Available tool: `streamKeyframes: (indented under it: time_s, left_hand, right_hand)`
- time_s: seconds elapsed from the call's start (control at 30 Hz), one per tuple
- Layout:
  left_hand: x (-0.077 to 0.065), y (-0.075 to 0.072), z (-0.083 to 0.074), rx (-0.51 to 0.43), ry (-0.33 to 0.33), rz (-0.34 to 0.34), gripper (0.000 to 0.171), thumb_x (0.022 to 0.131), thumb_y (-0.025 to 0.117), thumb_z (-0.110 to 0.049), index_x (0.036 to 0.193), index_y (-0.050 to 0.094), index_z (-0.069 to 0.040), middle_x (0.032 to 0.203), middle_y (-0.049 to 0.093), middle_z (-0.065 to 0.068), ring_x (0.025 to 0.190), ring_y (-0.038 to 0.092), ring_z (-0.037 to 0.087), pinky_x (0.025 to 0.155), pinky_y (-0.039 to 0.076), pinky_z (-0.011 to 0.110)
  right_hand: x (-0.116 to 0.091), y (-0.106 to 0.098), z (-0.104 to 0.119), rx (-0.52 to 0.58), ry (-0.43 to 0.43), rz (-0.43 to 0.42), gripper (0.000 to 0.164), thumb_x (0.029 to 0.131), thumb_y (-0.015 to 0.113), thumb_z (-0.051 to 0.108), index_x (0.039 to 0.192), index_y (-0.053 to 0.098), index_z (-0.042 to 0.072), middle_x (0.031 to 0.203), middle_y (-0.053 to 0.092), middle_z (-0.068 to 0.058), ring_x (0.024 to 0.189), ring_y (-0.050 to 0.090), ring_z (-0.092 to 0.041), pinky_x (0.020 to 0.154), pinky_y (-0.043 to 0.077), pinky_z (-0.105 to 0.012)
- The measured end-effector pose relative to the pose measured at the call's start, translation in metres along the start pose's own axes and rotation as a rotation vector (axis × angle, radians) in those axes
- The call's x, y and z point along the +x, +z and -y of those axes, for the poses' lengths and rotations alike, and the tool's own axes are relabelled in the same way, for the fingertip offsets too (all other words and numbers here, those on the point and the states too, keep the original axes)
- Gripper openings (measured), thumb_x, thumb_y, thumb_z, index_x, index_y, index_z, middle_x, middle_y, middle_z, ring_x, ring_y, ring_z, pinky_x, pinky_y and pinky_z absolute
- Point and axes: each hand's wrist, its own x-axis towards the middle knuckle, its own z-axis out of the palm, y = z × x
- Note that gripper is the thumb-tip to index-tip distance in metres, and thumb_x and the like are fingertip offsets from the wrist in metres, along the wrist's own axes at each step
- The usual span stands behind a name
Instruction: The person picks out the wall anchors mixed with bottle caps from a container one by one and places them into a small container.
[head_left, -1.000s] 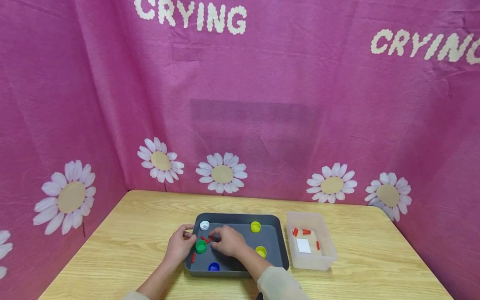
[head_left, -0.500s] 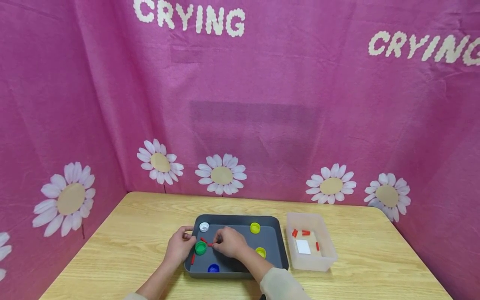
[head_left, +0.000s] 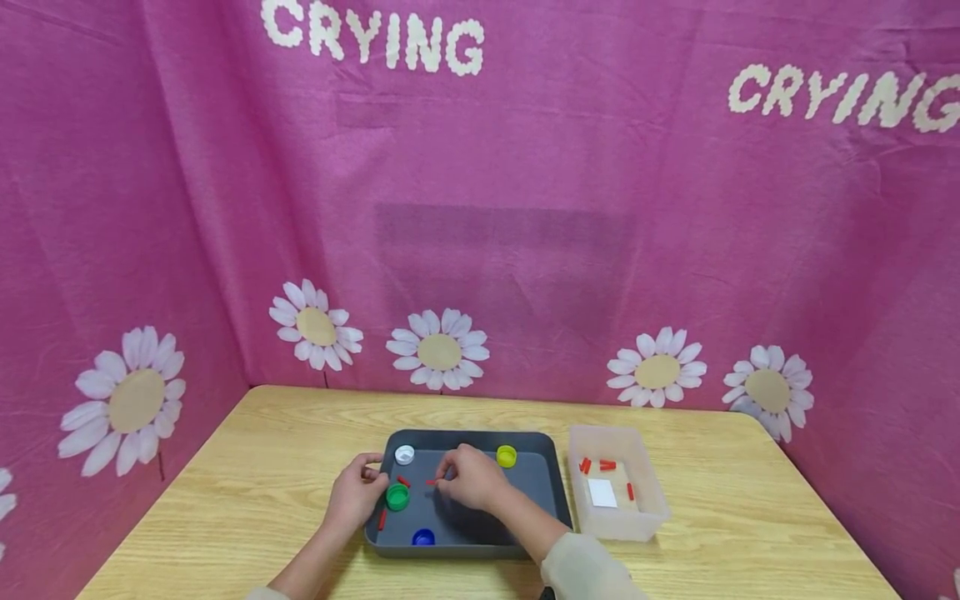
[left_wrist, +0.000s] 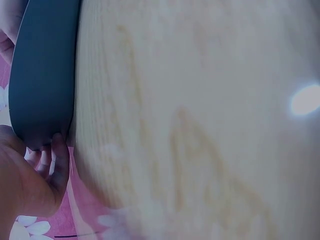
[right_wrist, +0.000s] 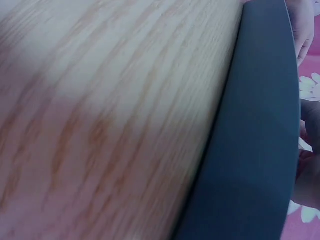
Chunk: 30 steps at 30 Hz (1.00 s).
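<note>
Head | right hand: pinches red stick, partly hidden

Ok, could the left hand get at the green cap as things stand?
Probably yes. The left hand holds the left edge of the tray, right beside the green cap, with only that edge between. The right hand, over the tray's middle, leaves the way free.

Pale beige sleeves, bare forearms, bare hands
</note>
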Motion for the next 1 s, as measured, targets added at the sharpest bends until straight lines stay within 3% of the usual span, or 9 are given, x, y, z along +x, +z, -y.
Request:
streamKeyframes:
  time_s: [0.6,1.0]
  left_hand:
    - [0.001,0.001,0.001,-0.004,0.01,-0.002,0.035,0.083,0.057,-0.008,0.116,0.057,0.003,0.082,0.06,0.01,0.074,0.058,0.018,0.062,0.044,0.026]
    - [0.0,0.0,0.0,-0.009,0.002,-0.004,0.036,0.082,0.057,-0.008,0.116,0.057,0.003,0.083,0.06,0.009,0.076,0.057,0.018,0.063,0.043,0.026]
  right_hand:
    - [-0.017,-0.024,-0.008,-0.03,-0.071,-0.003,0.004,0.079,0.068,0.02,0.079,0.068,0.016,0.078,0.053,0.002,0.057,0.042,-0.002,0.049,0.036,-0.02]
    - [-0.031,-0.046,-0.013,-0.041,-0.072,-0.022,0.003,0.08,0.068,0.021,0.081,0.068,0.017,0.077,0.051,0.002,0.057,0.041,-0.005,0.051,0.034,-0.021]
